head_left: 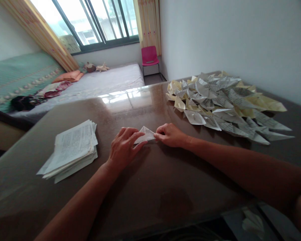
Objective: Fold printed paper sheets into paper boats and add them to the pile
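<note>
A small piece of printed paper (146,134), folded to a triangular peak, lies at the middle of the brown table between my hands. My left hand (125,142) grips its left side, with the thumb along the near edge and the fingers over the top. At the right corner, my right hand (170,135) pinches the paper between thumb and curled fingers. The paper's left end is partly hidden under my left fingers.
A stack of printed sheets (74,147) lies on the table (130,201) at the left. Many folded paper boats (220,97), white and yellowish, are heaped at the right by the wall. Beyond the table are a bed (115,77) and a pink chair (149,56).
</note>
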The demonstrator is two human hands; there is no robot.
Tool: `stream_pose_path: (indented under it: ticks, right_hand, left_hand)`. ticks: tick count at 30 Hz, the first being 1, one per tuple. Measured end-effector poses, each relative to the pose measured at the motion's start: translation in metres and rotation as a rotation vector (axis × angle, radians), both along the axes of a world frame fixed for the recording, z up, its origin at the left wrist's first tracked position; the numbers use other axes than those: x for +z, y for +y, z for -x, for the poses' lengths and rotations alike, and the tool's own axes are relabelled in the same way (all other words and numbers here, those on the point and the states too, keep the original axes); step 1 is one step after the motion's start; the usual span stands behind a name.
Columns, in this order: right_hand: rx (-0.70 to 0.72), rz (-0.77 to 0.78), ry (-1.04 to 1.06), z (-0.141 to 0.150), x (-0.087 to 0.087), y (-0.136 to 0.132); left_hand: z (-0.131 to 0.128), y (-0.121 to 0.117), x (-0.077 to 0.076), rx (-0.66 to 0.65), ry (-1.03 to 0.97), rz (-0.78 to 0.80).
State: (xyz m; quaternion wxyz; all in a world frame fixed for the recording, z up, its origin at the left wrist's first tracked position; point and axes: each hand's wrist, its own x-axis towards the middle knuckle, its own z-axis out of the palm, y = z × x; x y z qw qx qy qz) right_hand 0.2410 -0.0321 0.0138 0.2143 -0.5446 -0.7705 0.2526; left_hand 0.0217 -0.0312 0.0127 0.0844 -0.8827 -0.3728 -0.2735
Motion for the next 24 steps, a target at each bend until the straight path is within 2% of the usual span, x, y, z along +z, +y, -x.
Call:
stream_pose_path:
  ticks: [2, 4, 6, 9, 11, 13, 17, 21, 24]
  right_hand:
    - [-0.054, 0.056, 0.077, 0.003, 0.000, -0.001]
    - [-0.037, 0.094, 0.118, 0.006, 0.001, -0.004]
    - [0.043, 0.138, 0.136, 0.007, 0.002, -0.009]
    - [0.191, 0.283, 0.162, 0.003, 0.007, -0.011]
    - [0.222, 0.320, 0.185, -0.005, 0.010, -0.007]
    - [0.154, 0.249, 0.214, -0.015, 0.010, 0.001]
    - [-0.001, 0.099, 0.223, -0.029, 0.002, 0.017]
    - [-0.005, -0.005, 0.167, -0.026, -0.003, 0.018]
    - [0.045, -0.019, 0.176, -0.019, -0.001, 0.015]
  left_hand:
    - [-0.004, -0.006, -0.004, -0.009, 0.094, -0.021]
    - [-0.009, -0.012, -0.007, -0.028, 0.159, -0.013]
    - [-0.012, -0.014, -0.010, -0.049, 0.200, -0.010]
    - [-0.009, -0.013, -0.009, -0.096, 0.230, -0.017]
    - [-0.004, -0.010, -0.008, -0.168, 0.231, 0.010]
    - [0.000, -0.007, -0.005, -0.272, 0.203, 0.103]
    - [0.009, 0.000, -0.001, -0.441, 0.084, 0.395]
    - [0.018, 0.005, 0.005, -0.471, -0.014, 0.602]
    - [0.019, 0.004, 0.010, -0.472, -0.059, 0.721]
